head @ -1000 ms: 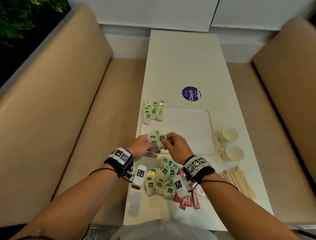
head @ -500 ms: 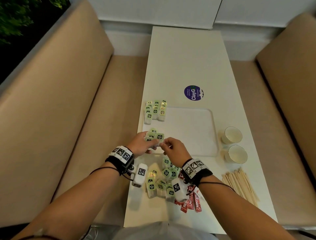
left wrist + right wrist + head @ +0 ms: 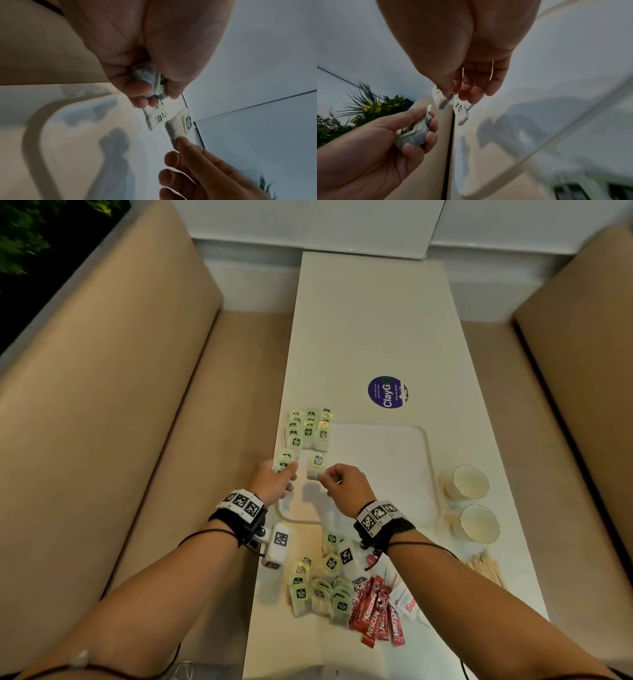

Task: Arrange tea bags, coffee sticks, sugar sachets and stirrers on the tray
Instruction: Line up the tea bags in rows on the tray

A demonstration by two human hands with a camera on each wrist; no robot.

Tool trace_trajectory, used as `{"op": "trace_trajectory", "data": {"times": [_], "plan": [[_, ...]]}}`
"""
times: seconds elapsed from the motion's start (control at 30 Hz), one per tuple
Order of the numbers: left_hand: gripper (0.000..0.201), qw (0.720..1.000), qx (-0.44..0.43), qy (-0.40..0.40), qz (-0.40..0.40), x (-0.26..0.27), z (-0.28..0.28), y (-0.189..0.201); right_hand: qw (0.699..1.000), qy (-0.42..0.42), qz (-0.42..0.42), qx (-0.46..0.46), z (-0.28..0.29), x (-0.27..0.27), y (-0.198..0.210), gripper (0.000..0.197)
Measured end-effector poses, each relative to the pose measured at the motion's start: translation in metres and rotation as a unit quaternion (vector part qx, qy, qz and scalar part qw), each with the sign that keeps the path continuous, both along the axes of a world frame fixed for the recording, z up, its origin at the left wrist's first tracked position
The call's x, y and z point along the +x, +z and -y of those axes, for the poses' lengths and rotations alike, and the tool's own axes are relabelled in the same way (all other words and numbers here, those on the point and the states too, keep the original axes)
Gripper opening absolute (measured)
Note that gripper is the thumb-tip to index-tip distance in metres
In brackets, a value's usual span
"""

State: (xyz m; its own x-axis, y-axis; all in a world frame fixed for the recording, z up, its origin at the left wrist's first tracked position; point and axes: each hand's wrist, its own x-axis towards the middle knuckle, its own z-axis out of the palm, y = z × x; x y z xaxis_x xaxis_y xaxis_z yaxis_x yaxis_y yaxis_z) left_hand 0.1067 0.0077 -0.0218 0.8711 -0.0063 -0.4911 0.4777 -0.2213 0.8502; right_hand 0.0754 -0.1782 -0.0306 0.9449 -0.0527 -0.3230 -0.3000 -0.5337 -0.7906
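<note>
**Tea bags first — most still wait**

About ten green-tagged white tea bags lie in rows on the flat white plastic tray. The right hand pinches one more tea bag over the tray; the left hand grips a small bunch.

Still on the table:
- a loose pile of tea bags, too many to count
- about four red coffee sticks
- white sugar sachets
- a heap of thin wooden stirrers

Two white paper cups stand beside the tray.

A round purple sticker on the white bench reads "ClayGo", with smaller lines beside it too fine to read. The red coffee sticks near the bench's front edge carry "NESCAFE" in white letters running along their length. A white sugar sachet beside them shows red letters "Su", the rest cut off. The tea bags' green tags bear dark labels whose print cannot be read.
</note>
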Motion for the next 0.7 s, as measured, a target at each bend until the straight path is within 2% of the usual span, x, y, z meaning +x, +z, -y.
{"op": "trace_trajectory", "data": {"times": [0.2,0.33,0.5,0.7], "plan": [[0.016,0.997,0.061,0.039,0.018,0.037,0.001,-0.003,0.999,-0.003,-0.02,-0.043,0.002,0.038,-0.012,0.021],[0.016,0.993,0.112,0.004,0.032,0.058,-0.001,-0.01,0.997,-0.018,-0.046,-0.059,0.003,0.058,-0.027,0.025],[0.023,0.984,0.175,-0.012,0.027,0.077,-0.001,-0.023,0.995,-0.024,-0.065,-0.066,0.004,0.075,-0.038,0.019],[0.028,0.975,0.211,-0.052,0.051,0.091,0.006,-0.035,0.994,-0.022,-0.071,-0.079,0.004,0.086,-0.049,0.023]]}}
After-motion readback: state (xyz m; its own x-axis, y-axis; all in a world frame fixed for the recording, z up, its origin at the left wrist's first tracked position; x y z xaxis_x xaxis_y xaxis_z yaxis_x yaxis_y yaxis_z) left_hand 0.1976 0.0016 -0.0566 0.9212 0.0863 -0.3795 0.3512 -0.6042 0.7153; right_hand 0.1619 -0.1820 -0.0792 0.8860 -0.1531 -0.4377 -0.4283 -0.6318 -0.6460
